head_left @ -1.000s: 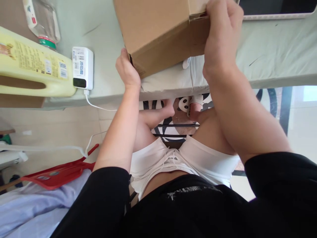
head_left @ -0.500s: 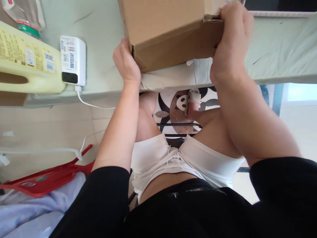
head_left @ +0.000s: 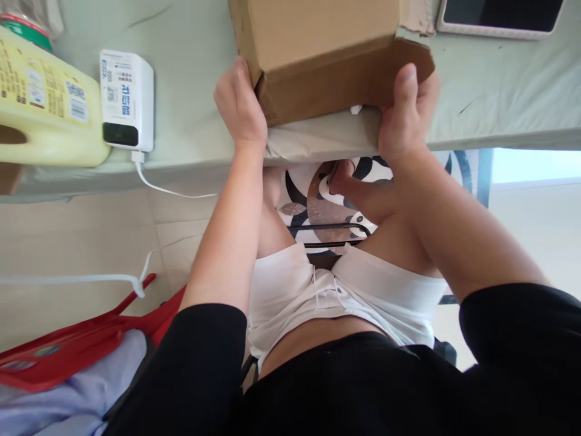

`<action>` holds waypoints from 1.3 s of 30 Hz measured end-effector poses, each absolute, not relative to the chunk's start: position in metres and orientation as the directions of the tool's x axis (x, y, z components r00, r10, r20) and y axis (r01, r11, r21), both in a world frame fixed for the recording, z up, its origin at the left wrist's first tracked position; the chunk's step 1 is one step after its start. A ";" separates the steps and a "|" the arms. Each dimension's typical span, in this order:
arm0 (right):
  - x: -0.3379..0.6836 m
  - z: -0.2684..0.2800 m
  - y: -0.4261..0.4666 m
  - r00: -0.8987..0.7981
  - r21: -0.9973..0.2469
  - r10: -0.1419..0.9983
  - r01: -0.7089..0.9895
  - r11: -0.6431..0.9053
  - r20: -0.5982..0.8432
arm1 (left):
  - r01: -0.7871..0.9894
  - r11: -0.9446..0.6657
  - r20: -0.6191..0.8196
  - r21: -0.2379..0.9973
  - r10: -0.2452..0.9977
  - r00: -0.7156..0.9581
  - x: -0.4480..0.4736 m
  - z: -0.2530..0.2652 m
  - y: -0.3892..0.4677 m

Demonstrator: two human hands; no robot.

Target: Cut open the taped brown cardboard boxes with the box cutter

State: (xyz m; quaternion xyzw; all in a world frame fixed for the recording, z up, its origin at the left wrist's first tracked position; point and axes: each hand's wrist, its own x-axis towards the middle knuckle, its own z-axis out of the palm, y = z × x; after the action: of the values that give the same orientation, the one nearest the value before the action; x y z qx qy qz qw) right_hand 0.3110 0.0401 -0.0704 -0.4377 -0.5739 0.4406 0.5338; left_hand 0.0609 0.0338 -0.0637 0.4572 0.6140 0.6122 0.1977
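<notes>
A brown cardboard box (head_left: 322, 30) rests near the front edge of the cloth-covered table (head_left: 190, 103), its far part cut off by the top of the view. My left hand (head_left: 240, 106) is closed round the box's near left corner, with fingertips partly hidden behind it. At the near right corner, my right hand (head_left: 406, 115) grips a bent cardboard flap (head_left: 413, 57), thumb on the near side and fingers behind. A small white piece (head_left: 356, 109) shows under the box's near edge.
Left of the box stand a white power bank (head_left: 127, 103) with a plugged-in cable (head_left: 167, 192) and a yellow jug (head_left: 49, 115). A dark-screened tablet (head_left: 503, 15) lies at the back right. A red hanger (head_left: 59, 357) with lilac cloth is low on the left.
My right hand has slid down from the box's upper right corner to the near flap, which now stands out. The view has shifted slightly, and the tablet shows more fully.
</notes>
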 end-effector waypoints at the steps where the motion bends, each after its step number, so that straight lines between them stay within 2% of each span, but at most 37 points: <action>1: 0.311 -0.074 0.043 -0.025 -0.959 0.958 -0.019 0.284 0.284 | 0.314 -0.179 0.323 0.932 0.802 -0.502 0.062 -0.063 0.034; 4: 0.310 -0.082 0.053 0.024 -0.918 0.923 -0.096 0.386 0.385 | 0.295 -0.208 0.335 0.932 0.803 -0.493 0.063 -0.062 0.034; 7: 0.307 -0.084 0.056 0.070 -0.902 0.902 -0.057 0.429 0.425 | 0.297 -0.198 0.327 0.934 0.804 -0.496 0.064 -0.062 0.033; 12: 0.305 -0.080 0.050 0.135 -0.909 0.899 0.069 0.411 0.417 | 0.311 -0.170 0.311 0.935 0.814 -0.491 0.063 -0.061 0.032; 16: 0.304 -0.080 0.049 0.129 -0.899 0.889 0.083 0.431 0.439 | 0.308 -0.168 0.304 0.936 0.828 -0.471 0.062 -0.059 0.032; 23: 0.303 -0.075 0.046 0.143 -0.908 0.908 0.218 0.359 0.393 | 0.243 -0.002 0.134 0.970 0.840 -0.527 0.065 -0.053 0.030; 29: 0.300 -0.069 0.043 0.112 -0.898 0.893 0.128 0.421 0.435 | 0.234 -0.067 0.183 0.970 0.834 -0.520 0.062 -0.060 0.033; 39: 0.300 -0.071 0.043 0.140 -0.899 0.889 0.105 0.425 0.437 | 0.276 -0.090 0.228 0.957 0.820 -0.524 0.061 -0.062 0.036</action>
State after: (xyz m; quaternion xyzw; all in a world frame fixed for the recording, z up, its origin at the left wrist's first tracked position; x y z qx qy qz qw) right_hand 0.2997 0.0433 -0.0710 -0.4327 -0.5742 0.3164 0.6187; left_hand 0.0605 0.0357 -0.0624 0.4316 0.6351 0.5989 0.2272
